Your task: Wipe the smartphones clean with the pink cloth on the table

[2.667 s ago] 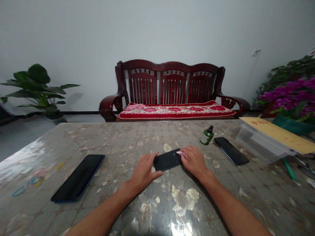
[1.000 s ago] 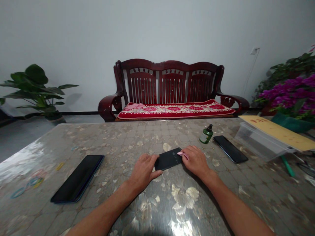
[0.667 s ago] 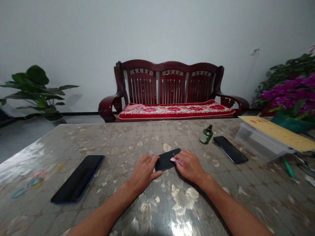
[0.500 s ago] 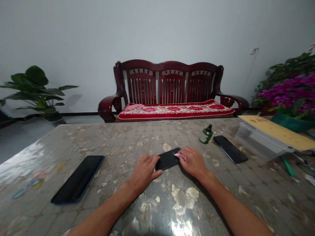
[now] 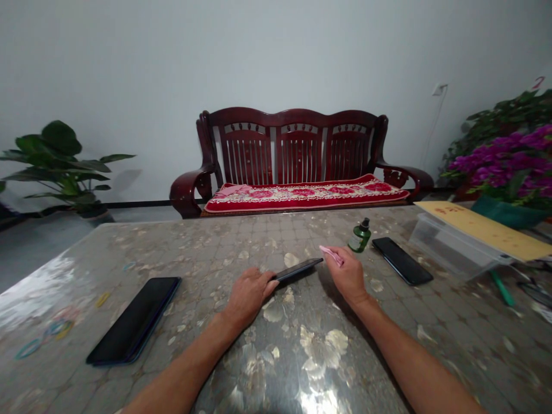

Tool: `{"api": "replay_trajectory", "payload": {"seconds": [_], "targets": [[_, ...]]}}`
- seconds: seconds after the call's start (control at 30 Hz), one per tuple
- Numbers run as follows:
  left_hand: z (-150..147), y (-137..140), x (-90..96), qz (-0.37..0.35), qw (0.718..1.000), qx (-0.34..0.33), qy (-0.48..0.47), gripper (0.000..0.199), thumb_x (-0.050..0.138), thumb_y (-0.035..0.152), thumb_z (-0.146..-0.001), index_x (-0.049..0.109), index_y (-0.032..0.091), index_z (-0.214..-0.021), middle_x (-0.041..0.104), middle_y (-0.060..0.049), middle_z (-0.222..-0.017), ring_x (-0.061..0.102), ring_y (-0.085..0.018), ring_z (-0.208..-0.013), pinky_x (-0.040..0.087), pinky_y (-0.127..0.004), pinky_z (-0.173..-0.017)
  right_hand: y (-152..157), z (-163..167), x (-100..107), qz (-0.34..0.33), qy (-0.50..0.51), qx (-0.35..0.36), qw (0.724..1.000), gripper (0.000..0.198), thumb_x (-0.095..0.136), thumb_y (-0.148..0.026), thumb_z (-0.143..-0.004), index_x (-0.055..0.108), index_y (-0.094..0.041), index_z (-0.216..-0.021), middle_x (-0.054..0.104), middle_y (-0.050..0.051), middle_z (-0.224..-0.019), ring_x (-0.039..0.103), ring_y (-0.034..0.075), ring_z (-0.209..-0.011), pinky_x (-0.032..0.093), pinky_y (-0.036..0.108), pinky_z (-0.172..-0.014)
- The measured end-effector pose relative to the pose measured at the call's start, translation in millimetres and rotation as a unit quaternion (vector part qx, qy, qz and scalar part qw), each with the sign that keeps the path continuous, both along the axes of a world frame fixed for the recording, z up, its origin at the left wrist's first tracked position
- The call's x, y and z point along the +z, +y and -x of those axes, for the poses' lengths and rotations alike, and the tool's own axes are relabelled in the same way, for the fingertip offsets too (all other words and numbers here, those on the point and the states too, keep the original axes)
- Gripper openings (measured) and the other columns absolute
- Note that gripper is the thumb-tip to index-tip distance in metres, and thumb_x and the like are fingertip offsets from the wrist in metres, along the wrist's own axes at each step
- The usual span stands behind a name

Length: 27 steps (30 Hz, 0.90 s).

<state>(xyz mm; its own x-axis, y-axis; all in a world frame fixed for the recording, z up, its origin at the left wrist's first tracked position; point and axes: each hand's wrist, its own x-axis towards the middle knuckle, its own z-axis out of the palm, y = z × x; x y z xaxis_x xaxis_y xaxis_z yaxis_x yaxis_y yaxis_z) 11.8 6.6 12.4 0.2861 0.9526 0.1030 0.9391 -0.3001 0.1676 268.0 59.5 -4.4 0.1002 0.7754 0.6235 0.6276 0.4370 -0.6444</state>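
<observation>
My left hand (image 5: 250, 294) grips the left end of a dark smartphone (image 5: 299, 269), which is tilted so that mostly its thin edge faces me. Just beyond the phone's right end, my right hand (image 5: 346, 276) is closed on a folded pink cloth (image 5: 332, 255). The cloth is apart from the phone. Behind the right hand stands a small green bottle (image 5: 359, 237) with a black top. A second black phone (image 5: 402, 261) lies flat to the right of it. On the left side of the table rest stacked dark phones (image 5: 134, 322).
Colored rubber bands (image 5: 56, 329) lie at the table's left. A clear plastic box (image 5: 452, 244) with a yellow sheet (image 5: 483, 229) on top stands at the right, near a green-handled tool (image 5: 502, 288) and purple flowers (image 5: 509, 158). A wooden bench (image 5: 297, 118) is beyond the table (image 5: 276, 356).
My left hand has tipped the phone from nearly face-up to edge-on. My right hand, with the cloth, has come off the phone and moved to the right.
</observation>
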Motion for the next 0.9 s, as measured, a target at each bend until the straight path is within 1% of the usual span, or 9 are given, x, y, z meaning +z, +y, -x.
{"api": "replay_trajectory", "payload": {"seconds": [0.1, 0.2, 0.33, 0.53, 0.6, 0.7, 0.77, 0.83, 0.9], "targets": [[1, 2, -1.0, 0.003, 1.000, 0.017, -0.013, 0.033, 0.040, 0.035, -0.103, 0.070, 0.022, -0.110, 0.069, -0.008, -0.094, 0.064, -0.024, -0.095, 0.045, -0.032, -0.088, -9, 7, 8, -0.051, -0.050, 0.023, 0.997, 0.022, 0.056, -0.031, -0.093, 0.074, -0.020, -0.097, 0.068, 0.004, -0.083, 0.062, 0.017, -0.075, 0.046, 0.027, -0.072], [2, 3, -1.4, 0.002, 1.000, 0.022, -0.010, 0.034, 0.040, 0.035, -0.103, 0.070, 0.021, -0.109, 0.069, -0.008, -0.094, 0.064, -0.024, -0.094, 0.046, -0.032, -0.087, -16, 13, 14, -0.079, -0.109, 0.041, 0.990, 0.020, 0.055, -0.023, -0.093, 0.073, -0.021, -0.100, 0.069, 0.004, -0.086, 0.062, 0.017, -0.078, 0.046, 0.028, -0.074], [3, 3, -3.3, -0.020, 1.000, 0.018, 0.013, 0.032, 0.043, 0.037, -0.103, 0.071, 0.021, -0.107, 0.070, -0.008, -0.091, 0.065, -0.024, -0.093, 0.046, -0.032, -0.085, -23, 24, 17, -0.116, -0.179, 0.046, 0.976, 0.017, 0.056, -0.019, -0.092, 0.072, -0.021, -0.098, 0.070, 0.005, -0.086, 0.061, 0.019, -0.082, 0.043, 0.030, -0.076], [3, 3, -9.0, -0.075, 0.996, -0.016, 0.037, 0.035, 0.045, 0.043, -0.101, 0.072, 0.022, -0.099, 0.070, -0.007, -0.085, 0.065, -0.023, -0.087, 0.046, -0.030, -0.081, -34, 49, 18, -0.125, -0.273, 0.112, 0.947, 0.015, 0.058, -0.020, -0.091, 0.070, -0.022, -0.100, 0.068, 0.004, -0.085, 0.058, 0.020, -0.082, 0.039, 0.031, -0.074], [4, 3, -9.5, -0.084, 0.996, -0.019, 0.038, 0.036, 0.044, 0.043, -0.102, 0.072, 0.022, -0.098, 0.069, -0.007, -0.083, 0.065, -0.022, -0.086, 0.046, -0.030, -0.080, -33, 50, 19, -0.118, -0.280, 0.112, 0.946, 0.015, 0.058, -0.019, -0.091, 0.071, -0.022, -0.099, 0.068, 0.004, -0.085, 0.058, 0.020, -0.082, 0.038, 0.031, -0.074], [3, 3, -8.8, -0.085, 0.996, -0.005, 0.030, 0.033, 0.044, 0.041, -0.102, 0.072, 0.023, -0.101, 0.070, -0.007, -0.084, 0.066, -0.023, -0.086, 0.046, -0.031, -0.080, -25, 40, 20, -0.094, -0.260, 0.067, 0.959, 0.015, 0.058, -0.020, -0.091, 0.072, -0.022, -0.094, 0.067, 0.005, -0.083, 0.058, 0.020, -0.082, 0.039, 0.031, -0.075], [2, 4, -8.0, -0.078, 0.997, 0.012, 0.022, 0.031, 0.045, 0.040, -0.102, 0.071, 0.023, -0.103, 0.071, -0.007, -0.085, 0.067, -0.024, -0.087, 0.047, -0.031, -0.079, -16, 30, 17, -0.063, -0.211, 0.031, 0.975, 0.017, 0.056, -0.024, -0.093, 0.073, -0.022, -0.092, 0.067, 0.005, -0.082, 0.059, 0.020, -0.082, 0.040, 0.031, -0.076], [1, 4, -7.2, -0.070, 0.997, 0.026, 0.007, 0.030, 0.045, 0.038, -0.102, 0.070, 0.023, -0.105, 0.073, -0.007, -0.089, 0.067, -0.024, -0.088, 0.047, -0.031, -0.079, -5, 19, 12, -0.011, -0.110, 0.003, 0.994, 0.022, 0.055, -0.031, -0.093, 0.074, -0.021, -0.091, 0.069, 0.006, -0.084, 0.060, 0.020, -0.082, 0.042, 0.031, -0.077], [0, 6, -6.4, -0.060, 0.997, 0.036, -0.019, 0.029, 0.043, 0.035, -0.103, 0.069, 0.023, -0.107, 0.074, -0.007, -0.093, 0.068, -0.022, -0.090, 0.047, -0.029, -0.079, 6, 12, 5, 0.058, 0.032, -0.005, 0.998, 0.028, 0.058, -0.042, -0.090, 0.075, -0.020, -0.094, 0.071, 0.006, -0.089, 0.062, 0.020, -0.081, 0.045, 0.030, -0.075]]}}
